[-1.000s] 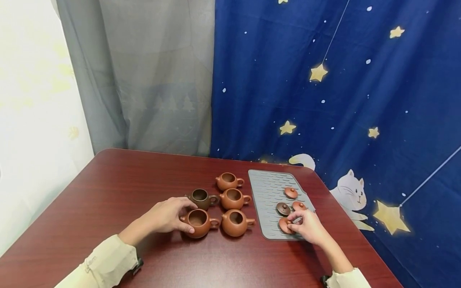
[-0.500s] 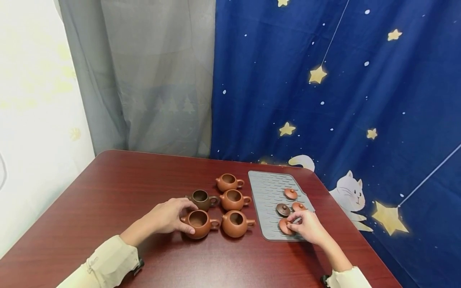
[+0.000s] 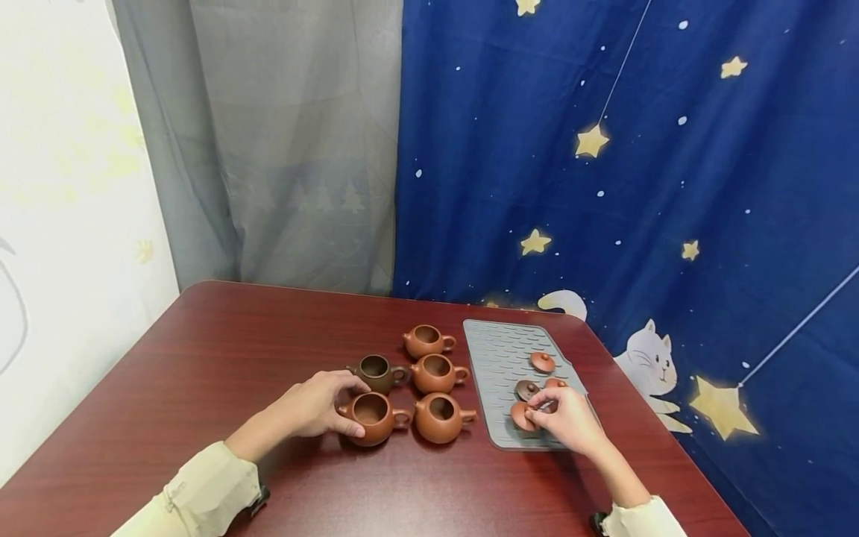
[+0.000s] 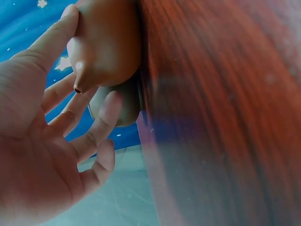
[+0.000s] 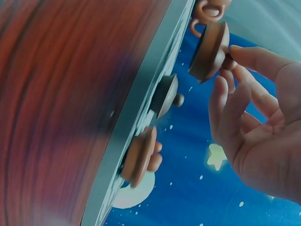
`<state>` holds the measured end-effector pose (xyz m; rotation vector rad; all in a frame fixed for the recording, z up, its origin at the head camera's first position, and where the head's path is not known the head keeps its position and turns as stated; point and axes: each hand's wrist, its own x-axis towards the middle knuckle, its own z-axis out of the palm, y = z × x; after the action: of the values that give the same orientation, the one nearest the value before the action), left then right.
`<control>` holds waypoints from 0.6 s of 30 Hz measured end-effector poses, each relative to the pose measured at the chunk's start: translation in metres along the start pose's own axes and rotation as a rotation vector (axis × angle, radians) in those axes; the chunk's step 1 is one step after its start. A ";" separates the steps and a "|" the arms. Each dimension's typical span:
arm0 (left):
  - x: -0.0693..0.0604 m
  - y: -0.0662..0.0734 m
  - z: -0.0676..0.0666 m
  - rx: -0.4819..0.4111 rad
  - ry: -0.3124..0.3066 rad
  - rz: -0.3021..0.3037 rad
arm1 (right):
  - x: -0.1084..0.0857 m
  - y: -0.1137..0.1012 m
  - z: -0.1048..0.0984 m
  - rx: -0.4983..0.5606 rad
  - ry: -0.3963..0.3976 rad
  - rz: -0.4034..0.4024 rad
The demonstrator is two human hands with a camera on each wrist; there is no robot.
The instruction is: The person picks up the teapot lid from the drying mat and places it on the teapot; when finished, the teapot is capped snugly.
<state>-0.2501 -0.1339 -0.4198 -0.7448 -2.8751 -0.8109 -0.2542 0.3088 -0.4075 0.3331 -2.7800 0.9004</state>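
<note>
My left hand (image 3: pixel 315 404) holds the near-left orange-brown clay teapot (image 3: pixel 381 432), thumb on the near side and fingers reaching behind. In the left wrist view its spout (image 4: pixel 81 82) points toward the palm. My right hand (image 3: pixel 570 419) pinches the knob of an orange-brown teapot lid (image 5: pixel 207 52), raised just above the grey mat (image 3: pixel 490 365). On the mat lie a dark brown lid (image 3: pixel 526 389), an orange lid (image 3: pixel 542 362) and another orange lid (image 3: pixel 555 382), partly hidden by my right hand.
Beside the held teapot stands another orange one (image 3: pixel 436 429). Behind them are a dark teapot (image 3: pixel 376 384) and two orange ones (image 3: pixel 432 382), (image 3: pixel 424 347), all lidless. The red-brown table (image 3: pixel 255 328) ends near the curtains.
My right hand has lifted the near lid off the mat and moved it slightly left. The left hand stays at its teapot.
</note>
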 end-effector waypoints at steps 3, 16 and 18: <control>0.000 0.000 0.001 -0.008 0.005 0.008 | 0.001 -0.007 0.003 0.055 0.021 0.002; 0.000 -0.001 0.002 -0.019 0.014 0.026 | 0.001 -0.037 0.012 0.125 0.137 -0.077; 0.000 -0.001 0.002 -0.023 0.012 0.028 | 0.002 -0.039 0.014 0.131 0.151 -0.112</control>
<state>-0.2506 -0.1338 -0.4217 -0.7781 -2.8423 -0.8431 -0.2470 0.2693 -0.3970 0.4180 -2.5447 1.0366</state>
